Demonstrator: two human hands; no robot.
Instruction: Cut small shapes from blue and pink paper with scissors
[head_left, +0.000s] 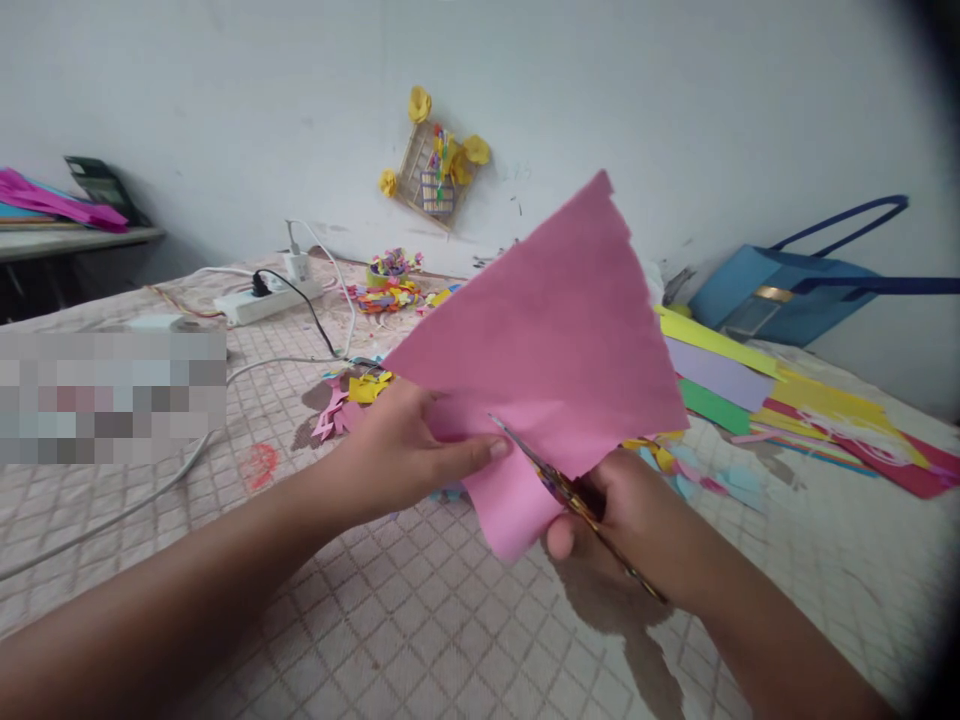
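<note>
The pink sheet (540,330) is paper, smooth and dull. The scissors (556,484) are metal, shiny near the tip. The checked cover (420,620) looks like rough cloth. The power strip (262,303) is smooth plastic. The wall (262,100) looks matt.

I take this for a plain room, perhaps in a home, serving as a papercraft corner: the pink sheet (540,310) and scissors (559,487) I hold suggest it. Bright scraps (386,298) cluster toward the far edge of the diamond-patterned cloth (360,630) before me, coloured sheets (795,393) toward its right edge. Whether bed or table lies underneath, I can't tell. A power strip (262,304) near the far left corner, a blue bag (825,300) and a flowered ornament (418,180) on the marked pale wall (262,100) look homely.
</note>
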